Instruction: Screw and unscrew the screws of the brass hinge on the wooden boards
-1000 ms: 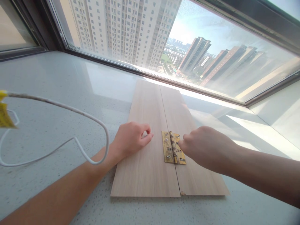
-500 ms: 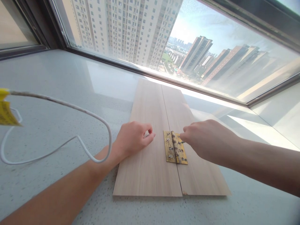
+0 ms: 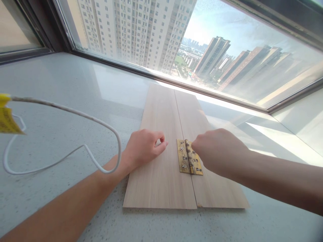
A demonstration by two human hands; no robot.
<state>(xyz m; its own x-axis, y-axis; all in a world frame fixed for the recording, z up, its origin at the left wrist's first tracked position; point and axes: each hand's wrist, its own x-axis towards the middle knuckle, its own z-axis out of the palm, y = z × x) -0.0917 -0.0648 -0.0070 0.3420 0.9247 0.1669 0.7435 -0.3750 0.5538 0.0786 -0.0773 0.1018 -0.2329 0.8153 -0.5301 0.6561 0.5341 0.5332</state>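
Note:
Two pale wooden boards lie side by side, the left board (image 3: 153,188) and the right board (image 3: 222,191), with a narrow seam between them. A worn brass hinge (image 3: 191,164) spans the seam, and several screws stand in its holes at different tilts. On the left board rests my left hand (image 3: 145,148), fingers curled and thumb close to the index finger; whatever lies inside is hidden. Closed over the hinge's right leaf is my right hand (image 3: 218,148), fingertips at the upper screws. The fist hides what it holds, if anything.
A white cable (image 3: 83,116) with a yellow tag (image 3: 7,117) loops across the left, passing in front of my left forearm. Beneath the boards is a speckled white sill (image 3: 101,215). A dark-framed window (image 3: 113,67) runs along the far side, with tall buildings outside.
My right hand has rotated at the wrist and shifted slightly left, covering more of the hinge's upper right corner. The left hand stays in place.

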